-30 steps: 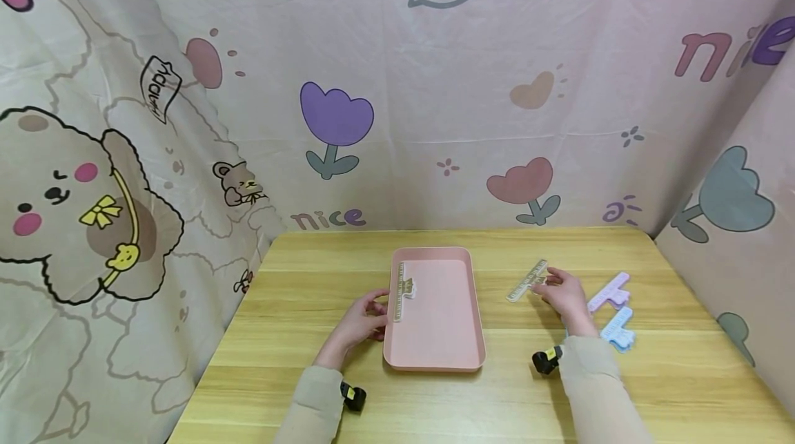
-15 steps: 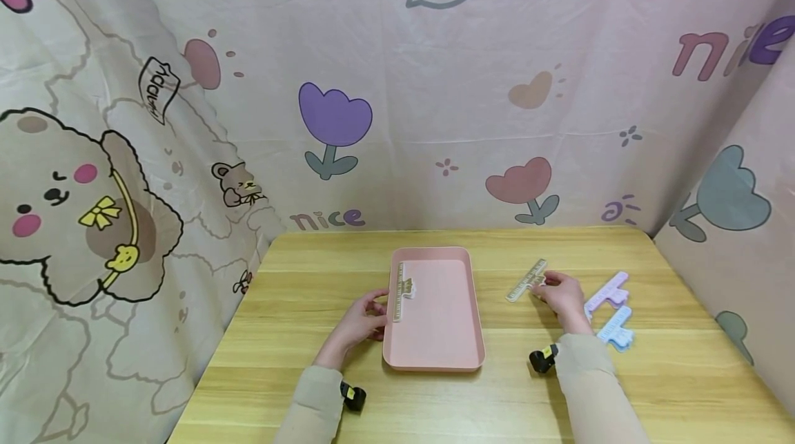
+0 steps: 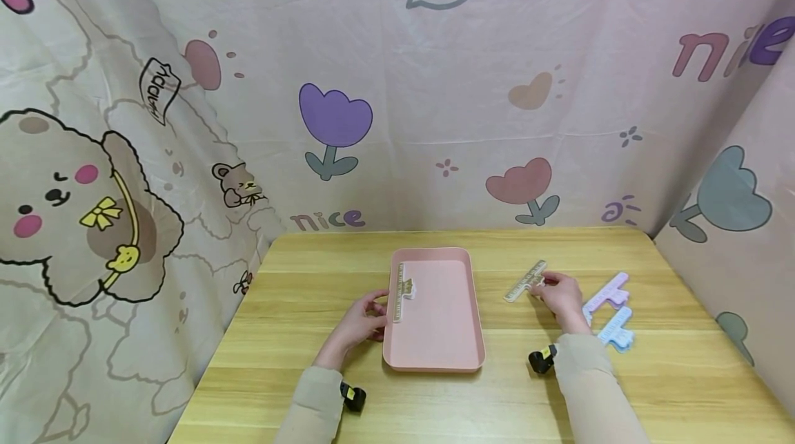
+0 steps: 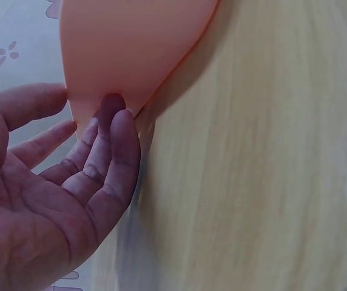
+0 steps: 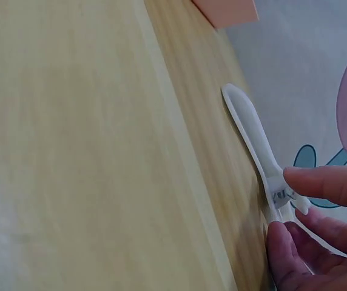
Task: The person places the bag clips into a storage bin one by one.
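A pale clip with a long, gold-marked, ruler-like bar [image 3: 519,286] lies slanted on the table, right of the pink tray [image 3: 437,344]. My right hand [image 3: 562,297] pinches its short handle; in the right wrist view the thumb [image 5: 322,182] is above and the fingers are below. The bar [image 5: 246,124] appears white there, close over the wood. My left hand [image 3: 359,321] stays at the tray's left side, its relaxed fingers touching the outer wall [image 4: 128,48]. A similar gold-marked clip [image 3: 399,302] lies inside the tray along its left wall.
A purple clip [image 3: 610,290] and a light blue clip [image 3: 617,329] lie beyond my right wrist, the hand and sleeve near their left ends. Behind the wooden table [image 3: 323,257] hangs a printed curtain [image 3: 404,188]. Black wrist cameras [image 3: 354,397] are worn on both forearms.
My right hand has shifted slightly left, its fingers closing in on the clip's handle. The clip has slid a touch left. My left hand and the tray stay put.
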`<action>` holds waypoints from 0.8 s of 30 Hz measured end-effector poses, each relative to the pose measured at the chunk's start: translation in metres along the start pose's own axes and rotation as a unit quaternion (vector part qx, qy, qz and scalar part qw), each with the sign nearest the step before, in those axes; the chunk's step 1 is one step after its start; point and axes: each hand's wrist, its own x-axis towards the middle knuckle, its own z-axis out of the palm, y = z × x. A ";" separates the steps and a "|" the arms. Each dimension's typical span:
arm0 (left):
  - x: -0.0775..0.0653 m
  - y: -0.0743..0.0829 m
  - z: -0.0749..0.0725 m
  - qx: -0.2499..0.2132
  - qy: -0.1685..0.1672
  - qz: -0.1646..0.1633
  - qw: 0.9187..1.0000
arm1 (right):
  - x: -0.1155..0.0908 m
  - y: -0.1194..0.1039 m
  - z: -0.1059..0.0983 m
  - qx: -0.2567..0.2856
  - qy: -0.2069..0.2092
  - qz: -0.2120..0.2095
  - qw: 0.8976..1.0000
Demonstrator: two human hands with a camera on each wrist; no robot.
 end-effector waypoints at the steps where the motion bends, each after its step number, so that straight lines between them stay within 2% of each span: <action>1: 0.000 0.000 0.000 0.000 -0.001 0.001 1.000 | 0.000 0.000 0.000 0.000 0.001 -0.001 1.000; 14: 0.001 0.000 -0.001 0.004 -0.007 0.007 1.000 | 0.001 0.003 0.000 0.033 -0.017 -0.001 0.999; 21: 0.017 -0.026 -0.004 0.008 0.001 -0.003 1.000 | 0.001 0.003 0.000 0.068 -0.038 0.004 0.997; 24: 0.019 -0.031 -0.005 0.009 0.005 -0.002 1.000 | 0.001 0.003 0.000 0.078 -0.042 0.003 0.996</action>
